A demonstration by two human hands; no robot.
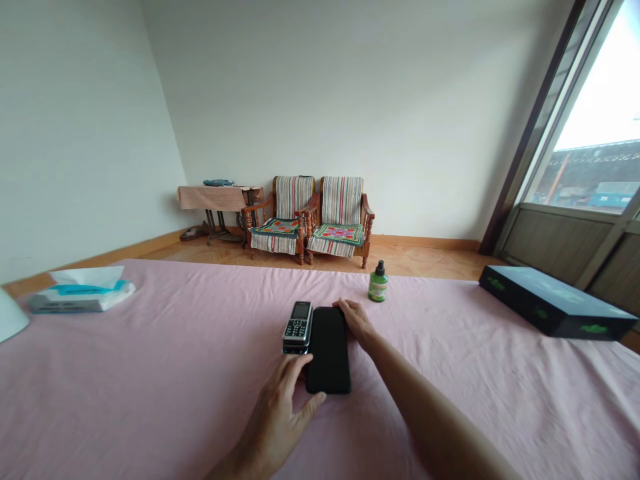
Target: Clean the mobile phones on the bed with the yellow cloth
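A black smartphone [329, 350] with a dark screen lies on the pink cloth in front of me. Close along its left side is a silver-and-black keypad phone [299, 327], with what looks like another phone partly showing beneath it. My left hand [280, 407] is at the smartphone's lower left corner, thumb near the bottom edge and index finger by the left edge, the two spread apart. At the upper right corner, my right hand [356, 321] has its fingers bent round the smartphone's edge; its thumb is hidden.
A green spray bottle [378, 285] stands beyond my right hand. To the right lies a black box [555, 303]; a tissue pack [83, 293] sits at the left. Past the cloth's far edge are two wooden armchairs [320, 220] and a covered sewing table [215, 198].
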